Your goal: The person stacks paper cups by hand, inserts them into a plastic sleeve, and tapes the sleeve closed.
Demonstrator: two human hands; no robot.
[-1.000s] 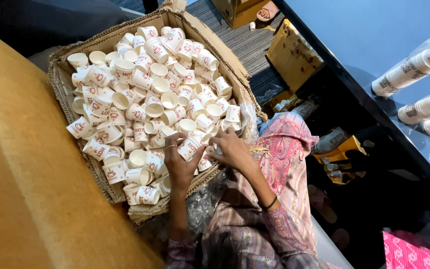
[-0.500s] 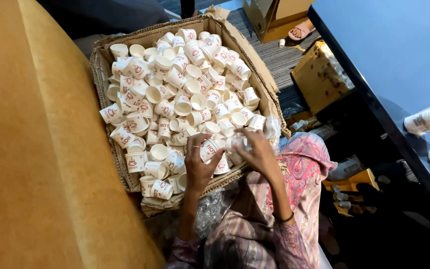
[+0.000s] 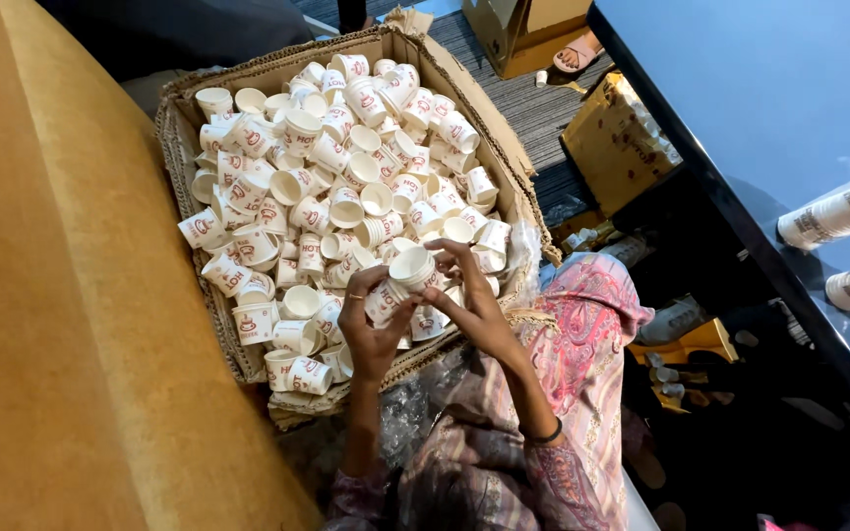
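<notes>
Small white paper cups with red print [image 3: 400, 283], nested into a short stack, sit between our two hands just above the near edge of the big open cardboard box [image 3: 504, 147]. Our left hand [image 3: 371, 324] wraps the lower end of the stack, fingers [image 3: 358, 295] curled and pressed around it, a ring on one. Our right hand [image 3: 474, 295] arches over the top cup, fingertips pinching its rim.

We judge the thin walls could crumple if the pinch tightens, and a cup seated crooked could jam or tip the stack out of our grip into the loose heap of matching cups [image 3: 336, 187] that fills the box. The torn near wall of the box also sags, so cups near it could spill onto the clear plastic wrap [image 3: 405, 413] below.

How many cups are in the stack we cannot tell; our fingers cover most of it. The bottom of the box is buried. At the right edge, wrapped sleeves of cups [image 3: 838, 211] on the dark worktop [image 3: 740, 226] are cut off.
</notes>
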